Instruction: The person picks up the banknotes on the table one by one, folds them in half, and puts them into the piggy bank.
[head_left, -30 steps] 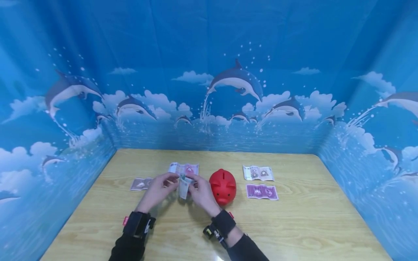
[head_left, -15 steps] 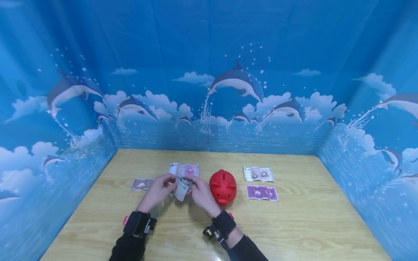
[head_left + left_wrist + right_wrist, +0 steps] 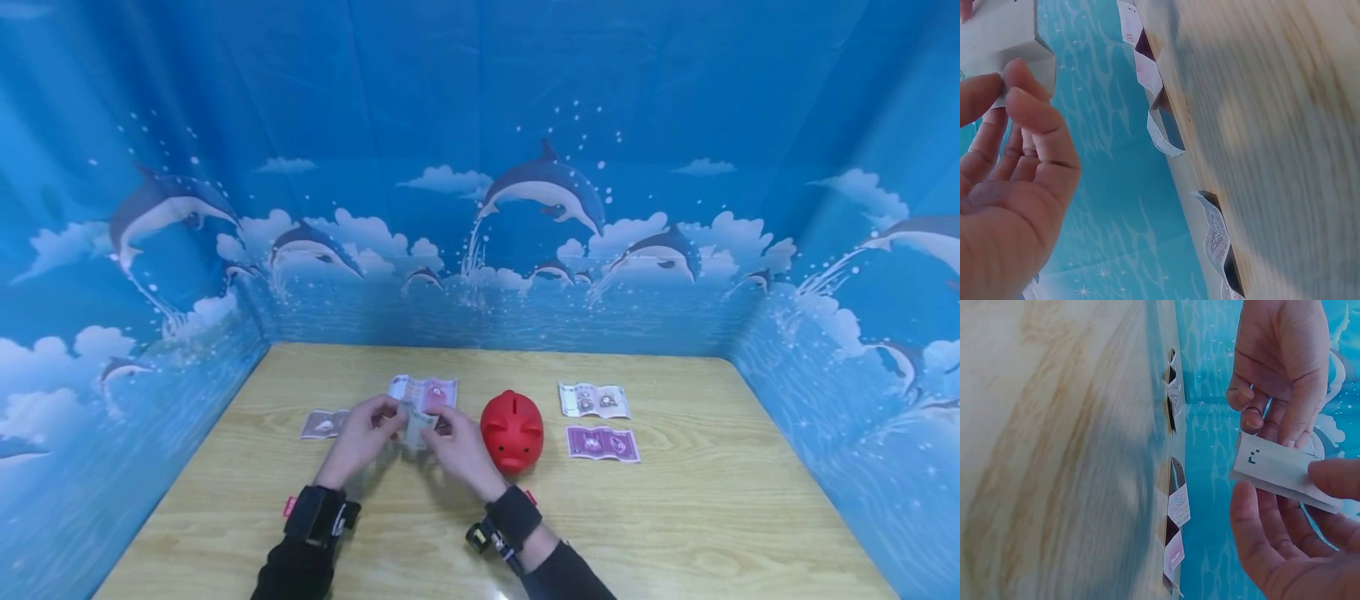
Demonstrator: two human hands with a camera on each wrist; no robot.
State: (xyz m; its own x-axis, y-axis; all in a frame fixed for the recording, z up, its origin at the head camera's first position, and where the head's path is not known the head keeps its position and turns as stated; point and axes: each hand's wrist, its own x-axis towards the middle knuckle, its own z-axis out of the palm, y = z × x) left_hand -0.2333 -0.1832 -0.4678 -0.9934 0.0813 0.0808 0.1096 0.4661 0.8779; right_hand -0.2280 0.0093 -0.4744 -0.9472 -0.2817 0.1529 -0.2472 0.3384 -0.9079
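A pale grey-green banknote [image 3: 417, 425], creased with a fold, is held up between both hands over the table. My left hand [image 3: 363, 440] pinches its left part between thumb and fingertips; the left wrist view shows those fingertips at the note's folded corner [image 3: 1038, 53]. From the other side my right hand [image 3: 463, 450] grips it, thumb on top and fingers beneath, as the right wrist view shows with the folded note [image 3: 1275, 465]. Just right of that hand stands a red piggy bank [image 3: 512, 432], a slot on its back. A pink banknote [image 3: 405, 387] lies behind the hands.
A grey-brown banknote [image 3: 322, 423] lies left of the left hand, partly covered by it. On the right lie a beige banknote [image 3: 595, 400] and a purple banknote [image 3: 602, 442]. Blue dolphin-print curtains [image 3: 375, 317] border the wooden table [image 3: 712, 500] at the back and sides.
The held note has turned from hanging narrow and upright to lying flatter and wider between the hands. The right fingers have shifted on it; arms and piggy bank stay put.
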